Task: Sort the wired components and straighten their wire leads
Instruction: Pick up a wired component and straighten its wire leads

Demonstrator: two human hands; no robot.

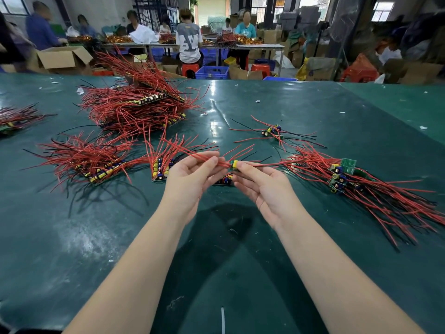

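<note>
Above the green table (240, 249), my right hand (267, 186) pinches a small circuit board with a yellow part (234, 164). Red wire leads (183, 148) run from it to the left, and my left hand (192, 177) pinches them between thumb and fingers close to the board. More red leads stick out to the right of the board. Another small board (225, 180) lies on the table under my hands, partly hidden.
Bundles of wired boards lie around: a big heap (134, 107) at the back left, a pile (89, 162) at the left, a row (160, 168) beside my left hand, a few (272, 132) ahead, a stack (342, 174) at the right. People work at far tables.
</note>
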